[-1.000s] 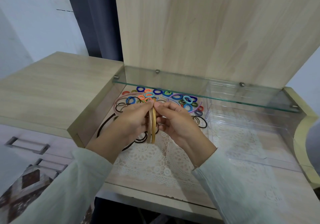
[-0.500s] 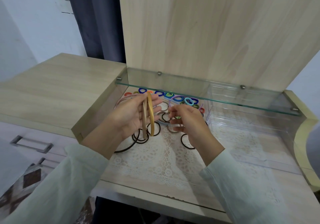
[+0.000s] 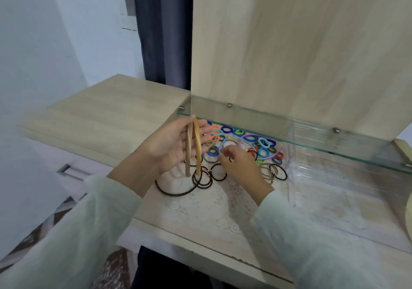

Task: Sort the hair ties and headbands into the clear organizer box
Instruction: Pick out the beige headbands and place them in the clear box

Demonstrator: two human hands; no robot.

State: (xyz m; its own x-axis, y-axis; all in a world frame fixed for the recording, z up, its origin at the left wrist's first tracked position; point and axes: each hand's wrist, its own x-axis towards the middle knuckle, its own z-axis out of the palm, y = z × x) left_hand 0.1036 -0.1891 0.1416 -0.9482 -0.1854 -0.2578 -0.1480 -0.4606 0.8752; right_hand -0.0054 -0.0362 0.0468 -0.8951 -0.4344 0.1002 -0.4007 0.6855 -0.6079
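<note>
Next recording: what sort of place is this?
Likely a bedroom at home: a pale wood dressing table with a glass shelf, a lace cloth on it, a dark curtain behind, and hair ties spread out.

Tan headband (image 3: 188, 155), gold headband (image 3: 198, 143), light-blue headband (image 3: 222, 143) and black hair ties (image 3: 219, 173).

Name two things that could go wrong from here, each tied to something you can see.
1. The left hand holds two headbands with fingers barely curled, so they may slip.
2. The light blue headband by the right hand lies among hair ties; lifting it could drag some along or knock the glass shelf above.
</note>
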